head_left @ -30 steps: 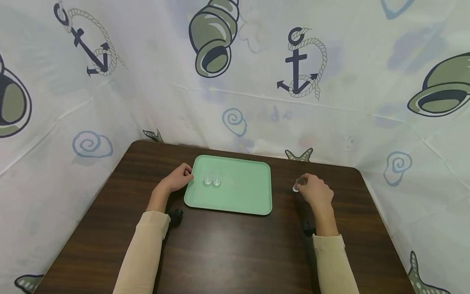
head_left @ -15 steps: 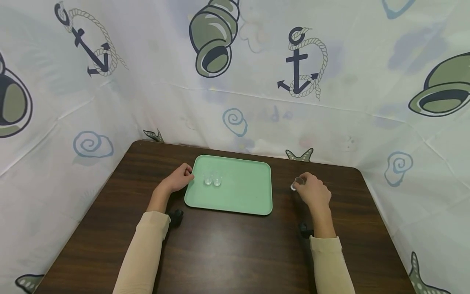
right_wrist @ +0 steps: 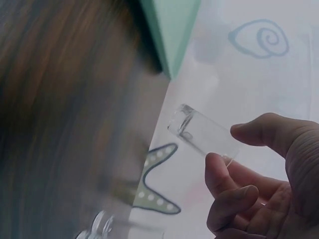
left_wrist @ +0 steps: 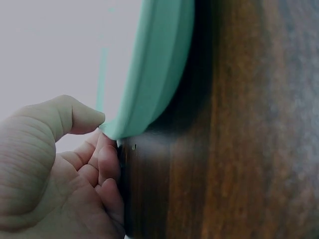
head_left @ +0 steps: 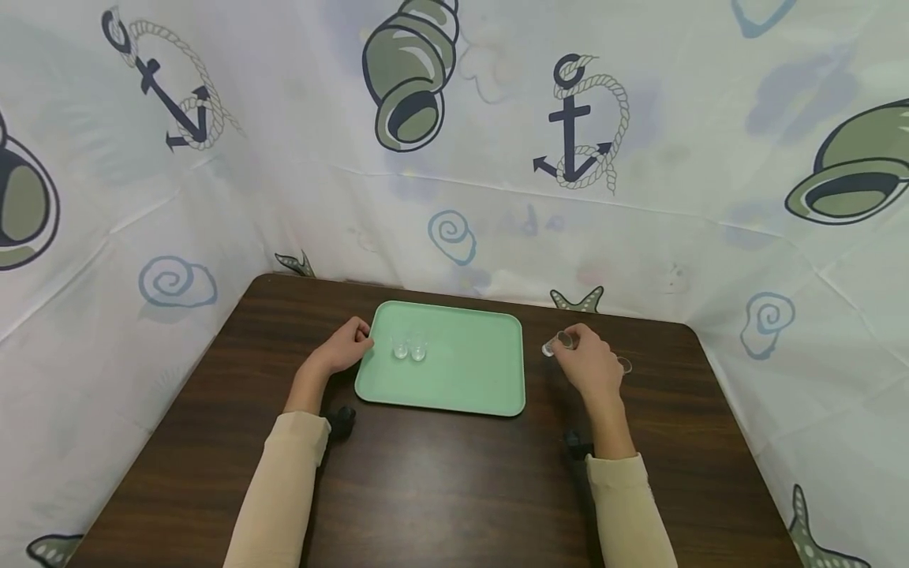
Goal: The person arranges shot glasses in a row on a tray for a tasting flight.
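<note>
My right hand (head_left: 589,367) pinches a small clear shot glass (right_wrist: 202,132) near its rim, thumb on one side and fingers on the other. The thick base points toward the tray in the right wrist view. A light green tray (head_left: 469,363) lies to the left of that hand. At its left rim, my left hand (head_left: 343,347) grips the tray's corner, thumb on top and fingers curled below in the left wrist view. Two clear shot glasses, one (head_left: 401,349) beside the other (head_left: 418,352), stand on the tray's left half.
Another clear glass (head_left: 625,364) stands on the table behind my right hand, partly hidden. Glass bases (right_wrist: 102,225) also show low in the right wrist view. The dark wooden table (head_left: 440,489) ends at a white printed curtain (head_left: 497,237) behind the tray.
My right hand has moved left and slightly farther away, carrying the shot glass closer to the tray. A glass formerly hidden behind that hand now shows. My left hand stays at the tray's rim.
</note>
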The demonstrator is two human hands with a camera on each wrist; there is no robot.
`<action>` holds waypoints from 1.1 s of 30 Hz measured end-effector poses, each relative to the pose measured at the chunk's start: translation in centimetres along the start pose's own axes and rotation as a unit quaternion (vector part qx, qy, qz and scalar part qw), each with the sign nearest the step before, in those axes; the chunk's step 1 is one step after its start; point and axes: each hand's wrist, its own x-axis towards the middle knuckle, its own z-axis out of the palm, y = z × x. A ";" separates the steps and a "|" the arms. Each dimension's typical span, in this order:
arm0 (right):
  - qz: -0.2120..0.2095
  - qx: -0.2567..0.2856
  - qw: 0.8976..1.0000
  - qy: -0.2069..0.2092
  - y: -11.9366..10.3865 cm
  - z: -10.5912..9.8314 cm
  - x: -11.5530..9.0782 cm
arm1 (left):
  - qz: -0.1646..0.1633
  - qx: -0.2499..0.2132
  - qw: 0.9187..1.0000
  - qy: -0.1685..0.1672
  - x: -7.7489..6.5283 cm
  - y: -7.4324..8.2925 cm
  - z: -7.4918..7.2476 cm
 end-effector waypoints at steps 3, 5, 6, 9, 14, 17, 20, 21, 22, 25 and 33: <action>-0.010 0.003 1.000 0.005 -0.8 0.4 0.0 | 0.002 -0.002 1.000 0.002 0.0 -0.1 0.0; -0.017 0.006 1.000 0.007 -1.2 0.9 -0.1 | 0.002 -0.002 1.000 0.001 0.0 -0.2 0.1; -0.020 0.006 1.000 0.009 -1.5 1.1 -0.2 | 0.003 -0.003 1.000 0.002 0.0 -0.2 0.2; -0.028 0.009 0.999 0.012 -2.2 1.7 -0.4 | 0.005 -0.004 1.000 0.002 0.1 -0.2 0.2; -0.042 0.018 0.999 0.022 -3.6 2.4 -0.8 | 0.006 -0.010 1.000 0.001 0.1 0.0 0.0; -0.050 0.022 0.998 0.028 -4.2 2.8 -1.0 | 0.006 -0.011 1.000 0.000 0.0 0.1 0.0; -0.055 0.031 0.998 0.026 -4.8 3.2 -1.0 | 0.007 -0.012 1.000 0.000 0.0 0.1 0.0; -0.057 0.038 0.997 0.024 -5.0 3.3 -1.1 | 0.007 -0.013 1.000 0.000 -0.1 0.0 0.0; -0.057 0.046 0.997 0.021 -5.2 3.4 -1.1 | 0.007 -0.014 1.000 0.000 -0.1 0.0 0.0; -0.061 0.072 0.995 0.014 -5.8 3.6 -1.2 | 0.007 -0.016 1.000 0.002 -0.1 -0.2 0.1; -0.076 0.106 0.991 -0.010 -7.3 4.6 -1.7 | 0.004 -0.017 1.000 0.011 0.2 -0.5 0.4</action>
